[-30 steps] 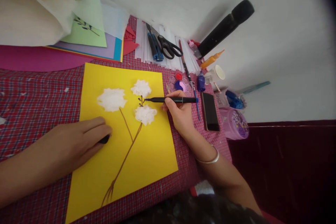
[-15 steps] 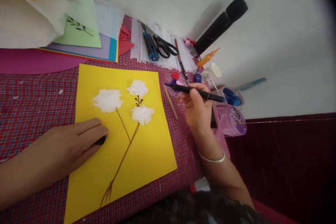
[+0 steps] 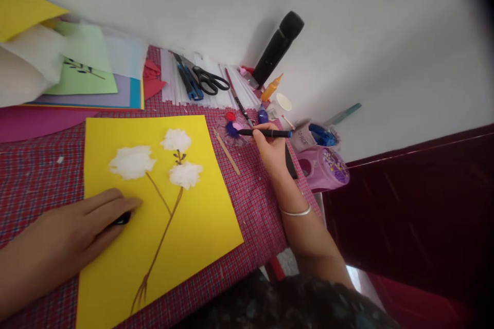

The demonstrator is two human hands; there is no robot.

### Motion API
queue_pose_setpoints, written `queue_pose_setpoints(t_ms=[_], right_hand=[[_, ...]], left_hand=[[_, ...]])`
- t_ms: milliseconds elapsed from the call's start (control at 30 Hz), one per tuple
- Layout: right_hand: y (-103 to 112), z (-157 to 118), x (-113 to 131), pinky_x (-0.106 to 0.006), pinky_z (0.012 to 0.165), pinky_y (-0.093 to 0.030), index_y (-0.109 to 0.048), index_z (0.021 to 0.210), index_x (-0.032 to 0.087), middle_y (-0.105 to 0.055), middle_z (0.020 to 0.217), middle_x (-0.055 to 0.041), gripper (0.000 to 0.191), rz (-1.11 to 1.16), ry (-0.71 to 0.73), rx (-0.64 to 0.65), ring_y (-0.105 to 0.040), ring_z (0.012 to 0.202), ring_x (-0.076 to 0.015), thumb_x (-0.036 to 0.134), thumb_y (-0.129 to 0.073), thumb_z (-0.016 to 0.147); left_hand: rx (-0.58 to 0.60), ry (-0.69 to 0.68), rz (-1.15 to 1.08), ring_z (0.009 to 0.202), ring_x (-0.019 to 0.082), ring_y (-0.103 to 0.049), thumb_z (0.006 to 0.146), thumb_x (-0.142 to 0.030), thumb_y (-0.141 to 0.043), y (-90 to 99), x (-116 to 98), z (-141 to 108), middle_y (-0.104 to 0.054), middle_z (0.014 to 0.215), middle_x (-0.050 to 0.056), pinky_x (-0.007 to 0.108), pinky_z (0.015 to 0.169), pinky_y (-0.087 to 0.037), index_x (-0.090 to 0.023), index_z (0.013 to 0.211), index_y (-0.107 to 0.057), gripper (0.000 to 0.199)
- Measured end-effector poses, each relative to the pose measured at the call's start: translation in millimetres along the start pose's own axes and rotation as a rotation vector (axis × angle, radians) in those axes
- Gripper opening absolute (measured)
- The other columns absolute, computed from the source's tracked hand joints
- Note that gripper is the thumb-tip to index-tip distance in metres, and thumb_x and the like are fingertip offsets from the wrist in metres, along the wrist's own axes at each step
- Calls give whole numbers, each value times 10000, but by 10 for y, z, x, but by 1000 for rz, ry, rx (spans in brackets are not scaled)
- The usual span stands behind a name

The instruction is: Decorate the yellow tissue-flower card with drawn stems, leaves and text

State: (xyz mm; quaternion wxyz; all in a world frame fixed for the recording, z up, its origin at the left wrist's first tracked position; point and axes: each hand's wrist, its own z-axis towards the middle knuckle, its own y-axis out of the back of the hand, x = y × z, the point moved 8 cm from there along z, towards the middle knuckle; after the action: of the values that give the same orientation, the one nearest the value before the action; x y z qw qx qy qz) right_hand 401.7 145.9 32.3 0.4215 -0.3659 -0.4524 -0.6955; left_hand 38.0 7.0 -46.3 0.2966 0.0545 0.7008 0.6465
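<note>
A yellow sheet (image 3: pixel 200 247) lies on the table, bearing a brown drawn stem, small dark leaves and three fluffy white blossoms (image 3: pixel 131 161). My left hand (image 3: pixel 96 221) rests on the sheet's left side, fingers curled around a small black cap (image 3: pixel 122 218), mostly hidden. To the right of the sheet, my right hand (image 3: pixel 272 149) grips a black marker (image 3: pixel 266 133). Its tip is at the dark blue paint on a clear palette (image 3: pixel 232 129), which also carries red and pink paint. A thin wooden stick (image 3: pixel 227 153) lies between the sheet and my right hand.
Scissors (image 3: pixel 208 80), a blue-handled cutter (image 3: pixel 189 80) and a paintbrush (image 3: pixel 238 97) lie on white paper strips at the back. Coloured papers (image 3: pixel 87 92) are stacked back left. Paint bottles, a paper cup (image 3: pixel 283 102) and a pink container (image 3: pixel 322 168) stand along the right edge.
My right hand has lowered the marker tip onto the blue paint; before, it was nearer the sheet's edge. The view has shifted, while my left hand still rests on the sheet.
</note>
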Motion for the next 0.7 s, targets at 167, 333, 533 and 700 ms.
queue_pose_setpoints(t_ms=[167,333,533,700], right_hand=[[-17,25,-73,-318,701,-512,-665,876,213,-649,779,7,169,-14,-3,-7,-618,717,-153,376,-677,837],[24,-4,-84,-309,669,-497,-687,813,201,-659,707,14,64,-22,-6,-69,-618,660,-133,264,-687,808],[49,1,-90,-294,659,-508,-693,820,193,-669,678,6,55,111,-80,-109,-634,606,-112,223,-727,788],[-321,-390,381,-277,589,-517,-679,906,225,-673,660,32,91,395,-101,26,-627,565,-114,303,-673,859]], left_hand=[[-15,35,-31,1040,232,-714,1010,-327,-328,91,-78,44,-715,1169,63,384,948,-551,-258,1153,-677,383],[63,-6,-27,1020,211,-702,996,-243,-340,230,-291,112,-703,1163,85,338,896,-554,-207,1164,-661,364],[68,-80,-22,875,180,-692,988,-193,-367,372,-457,198,-687,1065,89,287,768,-551,-161,1103,-672,328],[-135,-278,145,904,201,-668,957,-94,-397,408,-691,75,-704,1103,102,308,769,-541,-151,1030,-687,304]])
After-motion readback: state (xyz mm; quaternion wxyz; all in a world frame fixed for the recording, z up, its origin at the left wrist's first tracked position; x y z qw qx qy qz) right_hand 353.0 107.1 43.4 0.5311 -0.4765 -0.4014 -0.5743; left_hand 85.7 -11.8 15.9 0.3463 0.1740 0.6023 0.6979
